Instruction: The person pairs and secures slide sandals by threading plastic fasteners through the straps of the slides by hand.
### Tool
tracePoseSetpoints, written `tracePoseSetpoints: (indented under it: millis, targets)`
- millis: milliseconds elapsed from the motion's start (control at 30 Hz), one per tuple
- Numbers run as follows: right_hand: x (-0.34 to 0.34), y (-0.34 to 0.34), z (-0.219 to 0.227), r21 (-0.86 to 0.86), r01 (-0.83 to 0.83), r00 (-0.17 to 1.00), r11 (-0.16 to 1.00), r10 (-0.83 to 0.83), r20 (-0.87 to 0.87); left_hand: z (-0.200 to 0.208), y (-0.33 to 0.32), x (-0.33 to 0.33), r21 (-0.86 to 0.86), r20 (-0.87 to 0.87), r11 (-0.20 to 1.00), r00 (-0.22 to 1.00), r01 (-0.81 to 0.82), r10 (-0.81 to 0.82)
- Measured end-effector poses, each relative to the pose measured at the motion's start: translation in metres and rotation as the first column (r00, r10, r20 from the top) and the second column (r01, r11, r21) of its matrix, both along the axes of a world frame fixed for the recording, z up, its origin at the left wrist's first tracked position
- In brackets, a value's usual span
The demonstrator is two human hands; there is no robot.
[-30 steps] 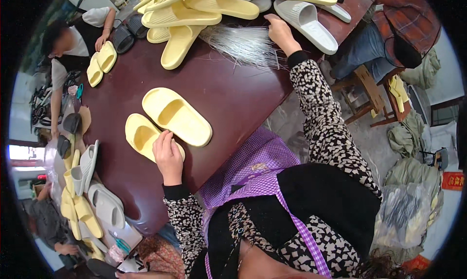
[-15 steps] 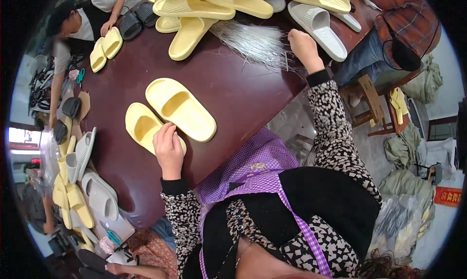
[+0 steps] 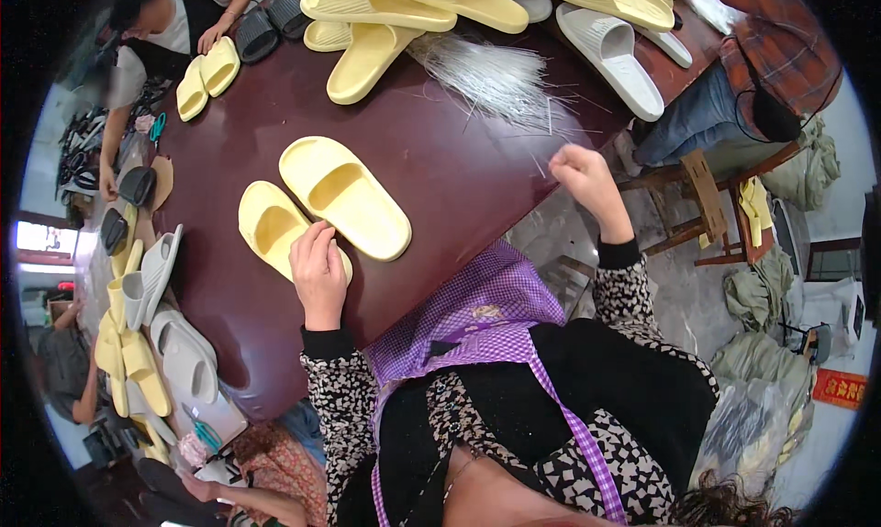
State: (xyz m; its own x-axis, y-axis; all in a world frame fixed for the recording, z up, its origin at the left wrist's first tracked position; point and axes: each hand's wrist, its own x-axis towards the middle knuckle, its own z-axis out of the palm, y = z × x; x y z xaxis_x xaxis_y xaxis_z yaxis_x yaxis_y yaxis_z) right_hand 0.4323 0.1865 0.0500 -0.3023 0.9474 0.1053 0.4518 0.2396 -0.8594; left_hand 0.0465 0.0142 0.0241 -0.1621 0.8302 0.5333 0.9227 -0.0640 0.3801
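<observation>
A pair of yellow slide slippers lies before me on the dark red table: the left slipper [image 3: 268, 222] and the right slipper [image 3: 367, 217], nearly side by side. My left hand [image 3: 319, 274] is closed over the heel part of the left slipper, its fingertips at the gap between the two. Off the table's near right edge, my right hand [image 3: 592, 192] is raised with its fingers pinched. A thin clear strand seems to stick out of its fingertips, though it is hard to make out. Beyond it lies a loose bundle of clear plastic strands [image 3: 486, 72].
Yellow slippers [image 3: 381, 54] are piled at the far side, with a light grey slipper [image 3: 613, 63] to their right. More grey slippers [image 3: 188, 357] line the left edge. Co-workers sit around the table [image 3: 216, 279]. A wooden stool [image 3: 702, 196] stands at right.
My right hand has drawn back from the strand bundle, toward me and past the table edge. My left hand stays on the left slipper.
</observation>
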Motion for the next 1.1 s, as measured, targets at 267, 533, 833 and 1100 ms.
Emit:
tracePoseSetpoints:
  millis: [267, 533, 833, 1100]
  targets:
    - [0.02, -0.052, 0.054, -0.418, -0.32, 0.932, 0.85, 0.201, -0.303, 0.02, 0.004, 0.016, 0.151, 0.098, 0.988, 0.995, 0.003, -0.018]
    - [-0.033, -0.068, 0.053, -0.408, -0.637, 0.77, 0.654, 0.512, -0.381, 0.075, 0.01, 0.106, 0.192, 0.362, 0.859, 0.779, 0.475, -0.512]
    - [-0.024, -0.062, 0.065, -0.14, -0.612, 0.751, 0.778, 0.518, -0.409, 0.071, -0.001, 0.09, 0.127, 0.502, 0.877, 0.732, 0.464, -0.461]
    - [-0.045, -0.032, 0.07, 0.017, -0.433, 0.87, 0.901, 0.423, -0.252, 0.084, -0.045, 0.062, 0.127, 0.347, 0.981, 0.921, 0.144, -0.18]
